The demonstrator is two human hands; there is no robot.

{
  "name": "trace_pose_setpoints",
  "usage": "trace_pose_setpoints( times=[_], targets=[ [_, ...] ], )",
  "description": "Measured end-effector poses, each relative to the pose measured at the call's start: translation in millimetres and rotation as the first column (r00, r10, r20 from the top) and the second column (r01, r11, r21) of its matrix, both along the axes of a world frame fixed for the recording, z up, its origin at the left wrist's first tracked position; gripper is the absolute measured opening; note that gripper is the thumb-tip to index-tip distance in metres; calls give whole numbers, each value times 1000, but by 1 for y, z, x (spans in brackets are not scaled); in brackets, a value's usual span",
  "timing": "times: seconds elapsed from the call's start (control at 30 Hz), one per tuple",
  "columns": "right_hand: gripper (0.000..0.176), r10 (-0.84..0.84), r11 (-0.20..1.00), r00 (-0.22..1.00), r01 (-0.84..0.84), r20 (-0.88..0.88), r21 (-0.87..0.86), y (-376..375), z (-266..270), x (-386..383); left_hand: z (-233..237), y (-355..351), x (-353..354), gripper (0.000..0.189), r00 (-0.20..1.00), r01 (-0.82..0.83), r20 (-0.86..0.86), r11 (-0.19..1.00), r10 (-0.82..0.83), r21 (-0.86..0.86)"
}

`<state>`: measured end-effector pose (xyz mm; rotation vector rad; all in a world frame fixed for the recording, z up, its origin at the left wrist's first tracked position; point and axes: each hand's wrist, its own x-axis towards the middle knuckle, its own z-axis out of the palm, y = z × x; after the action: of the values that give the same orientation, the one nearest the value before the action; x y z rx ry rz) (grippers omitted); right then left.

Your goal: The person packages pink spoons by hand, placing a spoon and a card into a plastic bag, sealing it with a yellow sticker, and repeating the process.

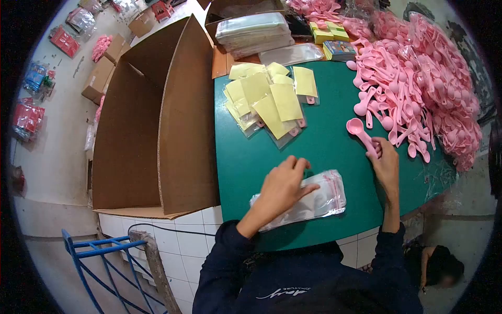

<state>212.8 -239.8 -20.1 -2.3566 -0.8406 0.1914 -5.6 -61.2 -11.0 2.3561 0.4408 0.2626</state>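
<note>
- Spoon (361, 132), left of the pile (400, 89), points away and leftward, long axis slanting.
- We pinch its handle, right hand (386, 161) nearly closed.
- Our left hand (282, 186), half open, empty, is over bags (328, 198).

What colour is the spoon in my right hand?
The spoon in your right hand is pink; it shows best in the head view, the only one.

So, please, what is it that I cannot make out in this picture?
Head view, all:
Part of the spoon's handle: hidden by the right hand's fingers, which grip the spoon.
Part of the bags: covered by the left hand.
Spoons deep inside the pink heap: buried.
Print on the stacked cards: too small.
</note>
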Motion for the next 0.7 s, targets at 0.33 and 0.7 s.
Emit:
trace_pose_setpoints(
  times=[0.33, 0.7],
  targets=[
    [17, -33, 954, 997, 12, 65, 300, -3, 43, -33, -8, 13, 5, 22, 993, 95, 110, 792, -35, -604],
    [21, 149, 800, 974, -15, -174, 600, 22, 48, -60, -3, 16, 6, 26, 998, 21, 48, 558, 33, -829]
  ],
)
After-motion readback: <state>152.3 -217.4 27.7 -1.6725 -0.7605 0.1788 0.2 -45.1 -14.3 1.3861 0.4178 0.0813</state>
